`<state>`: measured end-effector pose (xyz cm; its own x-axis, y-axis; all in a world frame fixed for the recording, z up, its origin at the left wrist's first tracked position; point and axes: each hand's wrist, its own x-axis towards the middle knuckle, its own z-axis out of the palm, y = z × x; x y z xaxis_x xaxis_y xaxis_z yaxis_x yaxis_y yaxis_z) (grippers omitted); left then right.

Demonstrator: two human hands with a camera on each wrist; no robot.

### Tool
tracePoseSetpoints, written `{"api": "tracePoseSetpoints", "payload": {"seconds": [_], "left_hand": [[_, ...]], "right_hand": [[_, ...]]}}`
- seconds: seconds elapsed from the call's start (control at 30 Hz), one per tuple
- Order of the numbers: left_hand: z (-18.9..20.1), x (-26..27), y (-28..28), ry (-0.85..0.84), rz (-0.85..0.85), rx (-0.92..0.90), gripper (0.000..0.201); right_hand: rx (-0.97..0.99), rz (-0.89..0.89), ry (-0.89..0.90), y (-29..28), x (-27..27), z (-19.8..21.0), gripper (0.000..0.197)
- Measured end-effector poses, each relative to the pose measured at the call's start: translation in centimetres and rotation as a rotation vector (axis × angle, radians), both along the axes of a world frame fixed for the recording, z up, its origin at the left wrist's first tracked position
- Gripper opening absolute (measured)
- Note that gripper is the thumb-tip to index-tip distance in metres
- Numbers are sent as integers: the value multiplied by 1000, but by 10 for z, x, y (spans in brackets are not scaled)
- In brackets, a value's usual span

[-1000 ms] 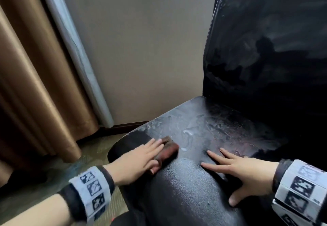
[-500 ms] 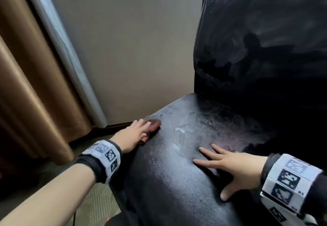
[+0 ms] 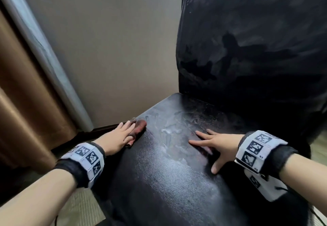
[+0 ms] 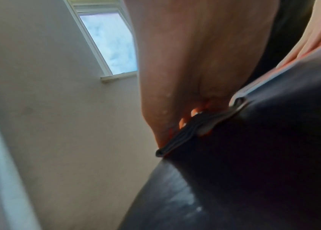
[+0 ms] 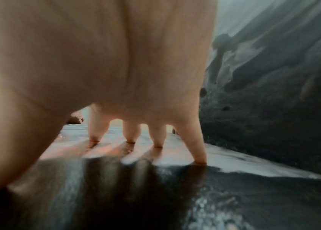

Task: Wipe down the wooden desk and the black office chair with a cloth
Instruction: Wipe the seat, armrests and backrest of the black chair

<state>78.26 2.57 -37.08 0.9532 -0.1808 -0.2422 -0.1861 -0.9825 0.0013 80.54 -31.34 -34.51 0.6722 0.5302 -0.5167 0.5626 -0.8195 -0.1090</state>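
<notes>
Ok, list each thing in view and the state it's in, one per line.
Cloth: bunched, pressed flat on the seat's left edge under the left hand.
Seat: wet streaks across the middle.
Backrest: upright, smeared with drying wipe marks.
Right hand: fingers spread, resting flat on the seat, holding nothing.
Curtain: hanging, drawn aside.

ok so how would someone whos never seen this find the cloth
Start at the black office chair and drop to its shiny seat. At the seat's left edge, near the wall, the left hand presses flat on the cloth. It is the only reddish-brown, crumpled thing on the black seat; the right hand rests on bare seat.
</notes>
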Motion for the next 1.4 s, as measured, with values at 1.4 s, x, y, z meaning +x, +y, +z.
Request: {"api": "tracePoseSetpoints", "payload": {"seconds": [1.4], "left_hand": [[11, 44, -85, 123, -16, 96, 59]], "right_hand": [[44, 16, -15, -6, 1, -6, 105]]}}
